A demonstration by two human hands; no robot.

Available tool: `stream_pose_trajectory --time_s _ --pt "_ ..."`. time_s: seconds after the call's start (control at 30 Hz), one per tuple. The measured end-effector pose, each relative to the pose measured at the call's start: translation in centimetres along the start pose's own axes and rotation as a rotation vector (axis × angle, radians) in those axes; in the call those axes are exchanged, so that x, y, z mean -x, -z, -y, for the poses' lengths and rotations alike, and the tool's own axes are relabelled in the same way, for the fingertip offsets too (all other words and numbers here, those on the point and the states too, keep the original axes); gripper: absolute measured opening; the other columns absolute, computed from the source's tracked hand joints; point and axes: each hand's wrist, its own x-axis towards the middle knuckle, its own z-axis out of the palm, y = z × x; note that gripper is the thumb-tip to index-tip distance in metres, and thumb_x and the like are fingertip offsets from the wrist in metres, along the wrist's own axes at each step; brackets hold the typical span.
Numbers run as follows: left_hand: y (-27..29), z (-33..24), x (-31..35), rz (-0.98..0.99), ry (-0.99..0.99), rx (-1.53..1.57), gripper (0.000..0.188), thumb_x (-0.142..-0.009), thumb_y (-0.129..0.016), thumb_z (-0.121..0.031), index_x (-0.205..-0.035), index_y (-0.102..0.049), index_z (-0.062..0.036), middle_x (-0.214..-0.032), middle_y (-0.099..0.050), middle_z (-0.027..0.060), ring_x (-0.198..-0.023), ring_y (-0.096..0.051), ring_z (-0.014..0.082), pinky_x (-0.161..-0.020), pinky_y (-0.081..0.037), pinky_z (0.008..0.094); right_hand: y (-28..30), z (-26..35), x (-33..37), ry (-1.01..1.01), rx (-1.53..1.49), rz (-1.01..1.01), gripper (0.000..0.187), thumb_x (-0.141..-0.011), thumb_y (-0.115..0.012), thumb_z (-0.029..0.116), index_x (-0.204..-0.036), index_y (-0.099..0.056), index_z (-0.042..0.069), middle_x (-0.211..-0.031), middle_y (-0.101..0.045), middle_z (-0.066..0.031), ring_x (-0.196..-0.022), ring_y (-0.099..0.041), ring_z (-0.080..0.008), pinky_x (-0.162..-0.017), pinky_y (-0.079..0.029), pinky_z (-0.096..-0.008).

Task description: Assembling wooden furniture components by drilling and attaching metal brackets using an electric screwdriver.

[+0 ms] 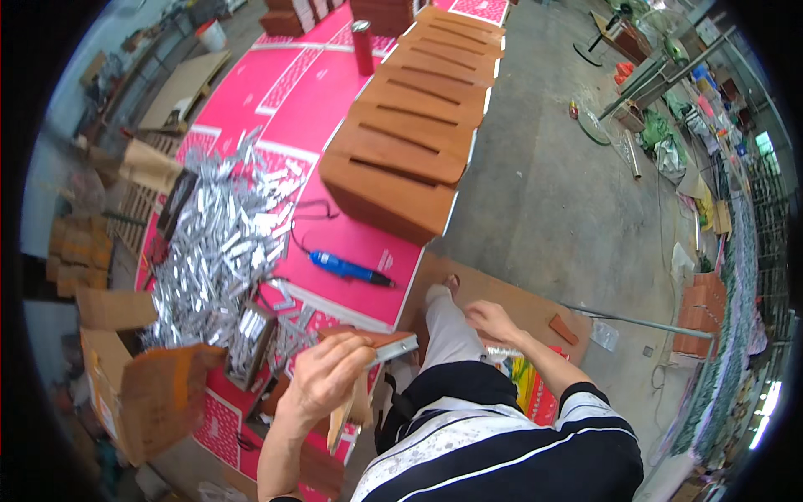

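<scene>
My left hand [330, 372] grips a reddish-brown wooden piece [361, 335] over the near edge of the pink-covered table [284, 84]. A silver metal bracket [395, 348] sits along the end of that piece. By my right thigh hangs my right hand [492, 321], its fingers loosely bent and apart, with nothing visible in them. A blue electric screwdriver [347, 266] lies on the table beyond my left hand, its cord trailing to the left. To the left spreads a heap of loose silver metal brackets [222, 234].
A long row of brown slotted wooden pieces [401, 138] lines the table's right edge, with a red cylindrical container [362, 48] beside its far end. An open cardboard box [159, 393] stands at the left. Behind my right arm lies a red and yellow package [535, 389].
</scene>
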Motion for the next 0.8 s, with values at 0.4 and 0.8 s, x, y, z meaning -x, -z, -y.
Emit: stream_pose_trajectory --time_s 0.4,0.8 --pt "-11.9 2.5 -19.9 -0.416 0.464 0.531 0.038 -0.066 -0.063 0.014 -0.099 -0.051 -0.0005 -0.094 -0.059 0.0091 -0.085 -0.059 0.0154 -0.071 -0.049 0.0266 15.8 -2.1 -12.3 -0.326 -1.009 -0.333 0.021 -0.088 -0.05 0.007 -0.106 -0.055 -0.002 -0.081 -0.058 -0.0028 -0.073 -0.054 -0.0095 -0.068 -0.046 -0.0233" --pt "-16.3 6.4 -35.8 -0.55 0.359 0.769 0.035 -0.07 -0.061 0.018 -0.098 -0.05 -0.0008 -0.101 -0.059 0.0147 -0.098 -0.058 0.0191 -0.084 -0.048 0.0286 30.9 -2.9 -22.2 -0.054 -1.085 -0.549 0.018 -0.09 -0.05 0.011 -0.104 -0.057 0.001 -0.086 -0.058 -0.0019 -0.076 -0.054 -0.0079 -0.071 -0.046 -0.0224"
